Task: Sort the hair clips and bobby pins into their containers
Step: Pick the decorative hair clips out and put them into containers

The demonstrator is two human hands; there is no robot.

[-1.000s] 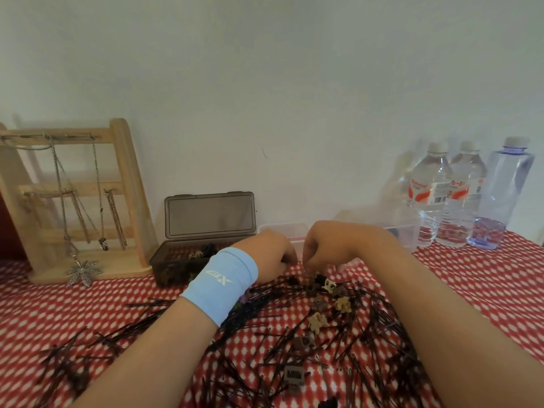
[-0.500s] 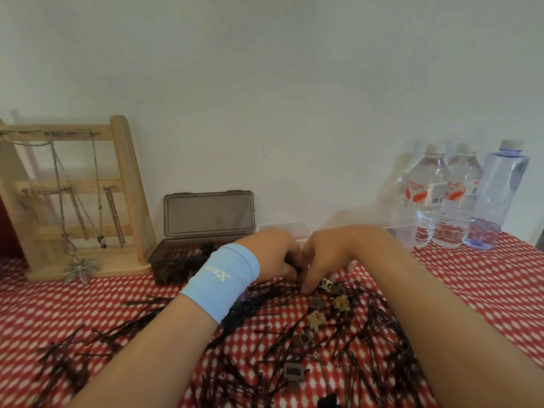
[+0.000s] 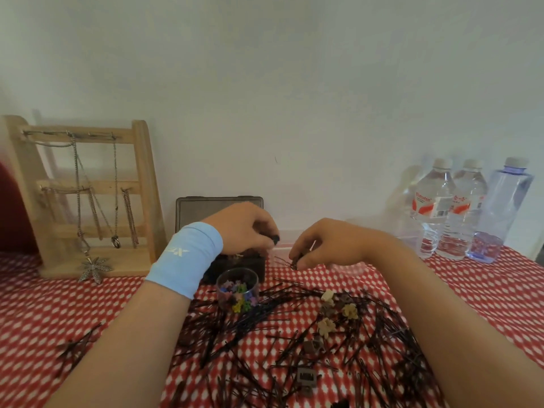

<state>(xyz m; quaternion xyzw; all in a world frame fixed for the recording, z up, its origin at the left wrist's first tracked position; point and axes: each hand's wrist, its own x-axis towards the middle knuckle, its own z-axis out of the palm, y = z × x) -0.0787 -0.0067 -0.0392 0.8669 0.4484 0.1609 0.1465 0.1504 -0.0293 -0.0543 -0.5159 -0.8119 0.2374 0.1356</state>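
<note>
The left hand (image 3: 244, 228) is curling its fingers and thumb round a small dark clip (image 3: 275, 239), pinching it at the fingertips. It is holding the clip in the air, just above the near right corner of the dark box (image 3: 235, 262). The right hand (image 3: 329, 245) is pinching a thin bobby pin (image 3: 290, 262) between thumb and forefinger. The blur makes it hard to say whether it is holding one pin or several. The other fingers are folding in loosely.

The dark box is standing open behind the left hand with its lid (image 3: 219, 206) tilting back toward the wall. A few small clips are showing dimly inside it. A clear plastic tub (image 3: 283, 248) is sitting between and behind the two hands, and its contents cannot be made out. In front of the box, a small clear cup (image 3: 238, 290) is holding a heap of coloured flower clips.

A loose pile of bobby pins (image 3: 265, 322) is spreading over the red checked cloth (image 3: 59, 313) between the forearms. Beige flower clips (image 3: 326, 325) and brown square clips (image 3: 306, 377) are lying among the pins.

A light blue wristband (image 3: 188, 257) is wrapping the left wrist. A wooden stand (image 3: 144, 187) hung with necklaces is leaning at the far left. Three water bottles (image 3: 465, 213) are standing by the wall at the far right.
</note>
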